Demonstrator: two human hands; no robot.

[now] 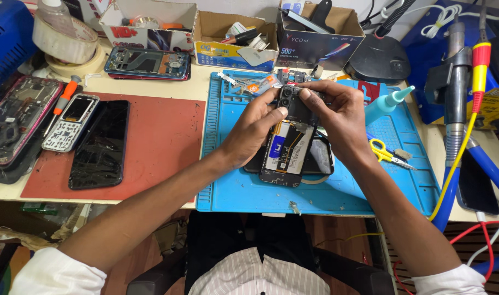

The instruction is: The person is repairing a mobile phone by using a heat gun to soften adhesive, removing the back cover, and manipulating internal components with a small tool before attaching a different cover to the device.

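The blue work mat [233,186] lies on the table [200,87] and serves as the landmark. On it, near its middle, rests an opened phone [285,155] with its back cover off, showing a battery and board. Beneath the phone sits a dark phone body [321,158] that juts out to the right. Toward the mat's right side lie yellow-handled scissors [381,151], and above them a pale blue squeeze bottle [388,102] leans with its nozzle up and to the right. At the mat's far edge are small parts and a strip of tape; beyond that edge stand open cardboard boxes [236,41]. Left of the mat a red mat [162,136] carries a black glass panel [99,145], a small keypad phone [69,123] and an orange-handled screwdriver [65,95]. Right of the mat stands a hot-air tool [454,93] with cables.

The left hand [252,128] and right hand [339,117] meet over the phone's far end. Both sets of fingers are pressed together, pinching the camera end of the phone from either side, the thumbs on top. The hands hide the phone's upper corners.

The phone's long axis runs almost straight away from the person, tilted slightly, with the camera end pointing to the mat's far edge and the bottom end toward the near edge.
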